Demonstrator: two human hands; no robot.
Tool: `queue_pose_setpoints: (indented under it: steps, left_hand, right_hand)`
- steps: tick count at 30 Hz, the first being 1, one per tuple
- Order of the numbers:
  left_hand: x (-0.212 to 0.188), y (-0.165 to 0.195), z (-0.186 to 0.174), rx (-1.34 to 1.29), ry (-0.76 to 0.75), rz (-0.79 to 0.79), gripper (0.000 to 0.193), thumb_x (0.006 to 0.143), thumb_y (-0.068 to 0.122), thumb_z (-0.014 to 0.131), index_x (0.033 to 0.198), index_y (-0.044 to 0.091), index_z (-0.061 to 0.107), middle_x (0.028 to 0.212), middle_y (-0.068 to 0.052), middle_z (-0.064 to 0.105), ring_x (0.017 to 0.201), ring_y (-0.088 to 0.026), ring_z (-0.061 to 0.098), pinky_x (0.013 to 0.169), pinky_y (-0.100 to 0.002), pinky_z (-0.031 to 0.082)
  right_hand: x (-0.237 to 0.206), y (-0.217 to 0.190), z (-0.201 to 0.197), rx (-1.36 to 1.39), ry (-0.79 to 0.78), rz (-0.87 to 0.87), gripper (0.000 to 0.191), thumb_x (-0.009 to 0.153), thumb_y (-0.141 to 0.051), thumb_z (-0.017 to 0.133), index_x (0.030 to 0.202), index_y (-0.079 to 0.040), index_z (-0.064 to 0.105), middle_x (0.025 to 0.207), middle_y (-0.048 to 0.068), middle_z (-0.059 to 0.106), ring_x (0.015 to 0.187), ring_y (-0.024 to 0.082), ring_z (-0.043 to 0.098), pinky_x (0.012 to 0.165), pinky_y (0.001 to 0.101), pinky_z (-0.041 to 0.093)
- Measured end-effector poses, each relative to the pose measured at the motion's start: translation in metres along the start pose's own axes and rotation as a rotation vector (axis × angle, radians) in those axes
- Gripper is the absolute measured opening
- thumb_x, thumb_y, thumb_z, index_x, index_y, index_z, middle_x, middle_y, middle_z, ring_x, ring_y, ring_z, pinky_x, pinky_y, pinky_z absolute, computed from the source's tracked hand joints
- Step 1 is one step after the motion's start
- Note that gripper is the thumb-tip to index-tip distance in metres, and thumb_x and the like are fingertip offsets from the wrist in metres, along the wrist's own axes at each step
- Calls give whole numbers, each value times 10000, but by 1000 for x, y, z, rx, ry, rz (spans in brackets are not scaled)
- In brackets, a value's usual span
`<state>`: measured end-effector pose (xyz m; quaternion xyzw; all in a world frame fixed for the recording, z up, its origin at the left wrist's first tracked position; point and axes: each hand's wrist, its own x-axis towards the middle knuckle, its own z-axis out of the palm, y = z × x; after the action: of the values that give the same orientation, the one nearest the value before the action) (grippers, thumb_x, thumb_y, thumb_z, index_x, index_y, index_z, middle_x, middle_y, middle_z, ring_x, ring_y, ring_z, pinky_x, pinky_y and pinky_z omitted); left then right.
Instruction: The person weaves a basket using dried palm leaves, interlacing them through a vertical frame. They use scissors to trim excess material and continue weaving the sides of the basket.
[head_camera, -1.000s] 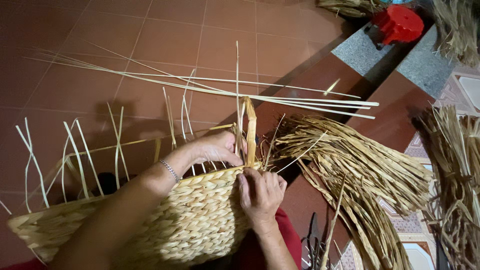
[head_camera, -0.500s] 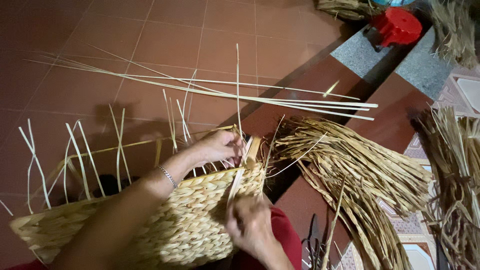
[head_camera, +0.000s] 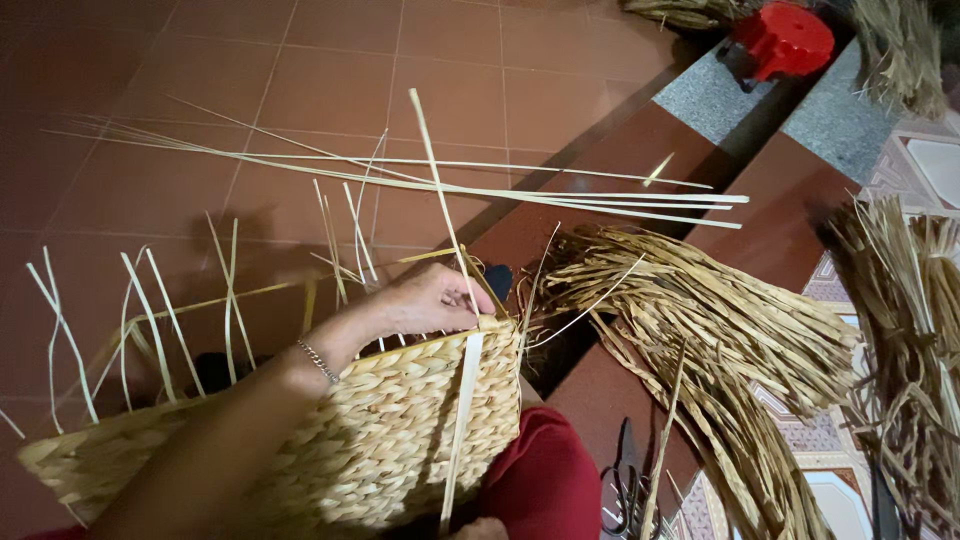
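On red tile floor (head_camera: 330, 90), woven basket (head_camera: 380, 440), straw bundle (head_camera: 720, 330), red stool (head_camera: 785, 40)

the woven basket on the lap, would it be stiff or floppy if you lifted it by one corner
The woven basket would probably hold its shape: the weave looks tight and thick, and the left hand presses its rim without denting it. It seems light for its size, being dried straw. The loose upright strips would likely flex and wobble.

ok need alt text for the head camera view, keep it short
A person's left hand grips the rim of a half-woven tan straw basket on their lap, beside a flat pale strip running down its side; the right hand barely shows at the bottom edge. Loose dried straw bundles lie on the red-brown tiled floor.
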<state>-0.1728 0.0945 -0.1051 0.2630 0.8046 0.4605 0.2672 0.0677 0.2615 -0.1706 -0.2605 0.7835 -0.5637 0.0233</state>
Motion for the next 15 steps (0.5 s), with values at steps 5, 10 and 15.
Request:
queue_pose_setpoints:
  steps: [5, 10, 15]
  left_hand:
    - [-5, 0, 11, 45, 175, 95, 239, 913, 253, 715, 1080, 95, 780, 1011, -75, 791, 938, -173, 740, 850, -343, 578]
    - [-12, 7, 36, 153, 494, 103, 212, 898, 273, 717, 948, 77, 783, 898, -125, 759, 797, -222, 735, 718, -380, 566]
    - [-21, 4, 50, 119, 525, -24, 254, 937, 290, 695, 916, 42, 746, 747, -140, 687, 661, -271, 681, 642, -437, 519]
  right_hand:
    - [13, -9, -16, -80, 160, -67, 171, 921, -164, 736, 960, -18, 658, 808, 118, 716, 651, 229, 714, 544, 327, 585]
    - [55, 17, -30, -282, 322, 380, 221, 956, -244, 692, 1066, -56, 727, 637, 40, 728, 475, 114, 669, 429, 275, 533]
    - [77, 36, -18, 26, 458, 357, 316, 987, -211, 706, 760, 7, 681, 588, 34, 625, 521, 79, 528, 447, 291, 446]
